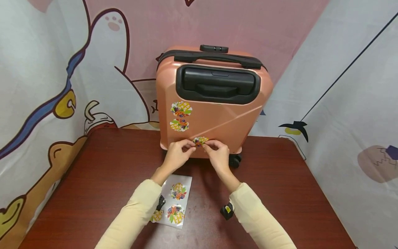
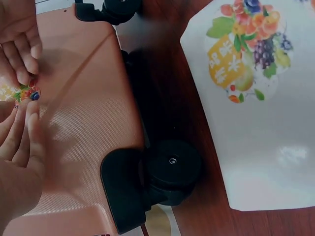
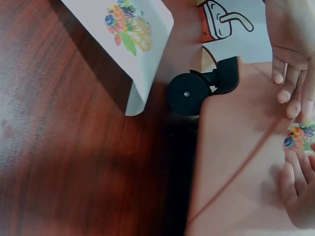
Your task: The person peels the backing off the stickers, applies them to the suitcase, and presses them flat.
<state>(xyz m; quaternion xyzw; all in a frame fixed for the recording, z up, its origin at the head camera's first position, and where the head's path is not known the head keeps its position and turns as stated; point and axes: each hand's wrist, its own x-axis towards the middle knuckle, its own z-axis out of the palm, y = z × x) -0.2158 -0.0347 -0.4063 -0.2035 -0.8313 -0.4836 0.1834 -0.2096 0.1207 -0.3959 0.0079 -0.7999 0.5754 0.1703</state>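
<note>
A fruit-patterned sticker (image 1: 200, 141) is against the lower front of a peach-coloured suitcase (image 1: 214, 121), which stands upright. My left hand (image 1: 178, 155) pinches its left edge between thumb and fingers. At the opposite edge, my right hand (image 1: 218, 155) pinches it too. The fingertips partly hide the sticker (image 3: 301, 135) in the right wrist view. Two similar stickers, an upper one (image 1: 181, 109) and a lower one (image 1: 179, 125), are on the suitcase's left side. Below my left hand a white sticker sheet (image 2: 261, 162) lies on the table, bearing several more fruit stickers.
The brown table (image 1: 273, 193) carries the suitcase near its back edge. Black wheels (image 1: 235, 160) stick out at the suitcase's base. A printed cloth (image 1: 233, 24) hangs behind. Black wrist devices, one at the left cuff (image 1: 160, 203) and one at the right (image 1: 227, 211), sit over the table.
</note>
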